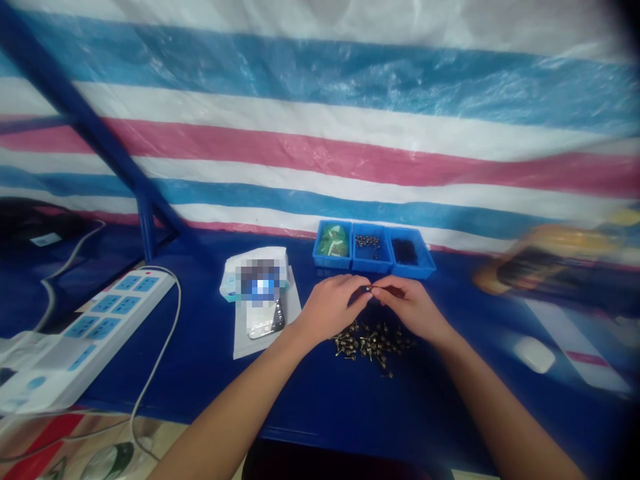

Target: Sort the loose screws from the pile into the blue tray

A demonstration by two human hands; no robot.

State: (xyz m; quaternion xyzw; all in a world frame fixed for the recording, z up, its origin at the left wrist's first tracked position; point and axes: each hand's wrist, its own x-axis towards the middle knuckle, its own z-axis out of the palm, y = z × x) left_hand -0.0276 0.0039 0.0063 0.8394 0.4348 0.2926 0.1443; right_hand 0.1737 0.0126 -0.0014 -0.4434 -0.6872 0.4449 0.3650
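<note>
My left hand (333, 303) and my right hand (413, 307) meet at the fingertips, both closed in a pinch. Between them is a small dark metal part (369, 289), too small to make out fully. Just below lies a loose pile of small brass-coloured metal pieces (373, 343) that look like screws, partly covered by my hands. Beyond my fingers stand three joined blue bins. A green packet (334, 240) fills the left bin (318, 261), small metal pieces (367, 241) lie in the middle bin (373, 265), and dark small parts (404, 251) are in the right bin (417, 272).
A phone (267, 321) leans by a white packet (230, 277) on the left. Farther left is a white power strip (113, 320) with a cable (167, 340). To the right sit a white rounded case (535, 353) and a blurred brown object (530, 257). A striped sheet (320, 147) hangs behind the blue table (320, 400).
</note>
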